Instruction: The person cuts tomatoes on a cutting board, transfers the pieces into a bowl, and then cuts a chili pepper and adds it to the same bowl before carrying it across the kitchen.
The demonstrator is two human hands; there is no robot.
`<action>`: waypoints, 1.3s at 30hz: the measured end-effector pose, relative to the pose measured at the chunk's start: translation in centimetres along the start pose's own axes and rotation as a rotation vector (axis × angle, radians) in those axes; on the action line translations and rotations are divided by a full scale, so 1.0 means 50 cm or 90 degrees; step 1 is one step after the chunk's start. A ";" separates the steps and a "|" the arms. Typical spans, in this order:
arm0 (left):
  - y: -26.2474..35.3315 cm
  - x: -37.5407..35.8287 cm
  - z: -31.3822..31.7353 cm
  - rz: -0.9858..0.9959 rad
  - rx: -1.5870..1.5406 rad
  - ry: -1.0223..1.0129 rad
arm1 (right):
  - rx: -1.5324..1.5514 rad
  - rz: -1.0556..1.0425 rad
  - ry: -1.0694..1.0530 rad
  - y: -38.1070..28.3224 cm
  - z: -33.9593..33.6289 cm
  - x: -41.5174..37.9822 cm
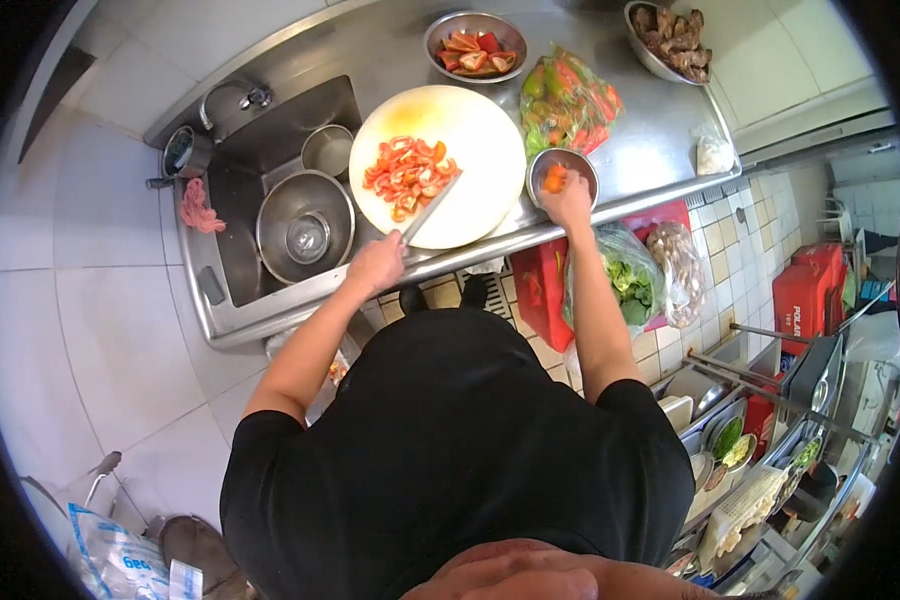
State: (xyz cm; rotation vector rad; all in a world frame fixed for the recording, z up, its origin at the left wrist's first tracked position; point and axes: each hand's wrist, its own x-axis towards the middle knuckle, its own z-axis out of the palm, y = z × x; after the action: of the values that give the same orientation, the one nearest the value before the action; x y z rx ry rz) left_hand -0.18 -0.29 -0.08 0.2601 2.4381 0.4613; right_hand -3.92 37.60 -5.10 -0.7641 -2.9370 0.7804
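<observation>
Many chopped red pieces (410, 172) lie ahead of the left hand (378, 262), which grips a knife (432, 207); the right hand (568, 200) reaches into a bowl (576, 160), its grip unclear. Ideally, rest the knife flat meanwhile.

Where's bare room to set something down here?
The steel counter is bare between the vegetable bag, the bowl of brown pieces and the white bag. The cutting board is bare right of the chopped red pieces and knife. It is crowded at the small bowl, with the right hand in it, and in the sink, where bowls sit.
</observation>
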 end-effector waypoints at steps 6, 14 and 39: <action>0.010 0.007 -0.003 -0.022 -0.005 0.051 | 0.252 -0.410 -0.082 -0.145 0.101 -0.140; 0.061 -0.112 -0.050 -0.004 0.031 0.028 | 0.208 -0.496 -0.051 -0.176 0.105 -0.202; -0.017 -0.015 -0.005 0.004 -0.016 -0.010 | 0.217 -0.460 -0.028 -0.144 0.103 -0.185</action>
State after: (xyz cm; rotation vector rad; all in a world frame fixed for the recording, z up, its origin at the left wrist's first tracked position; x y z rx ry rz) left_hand 0.20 -1.36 0.19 0.2594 2.4156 0.4916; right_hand 0.28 25.53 -5.16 0.3270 -2.6656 1.1413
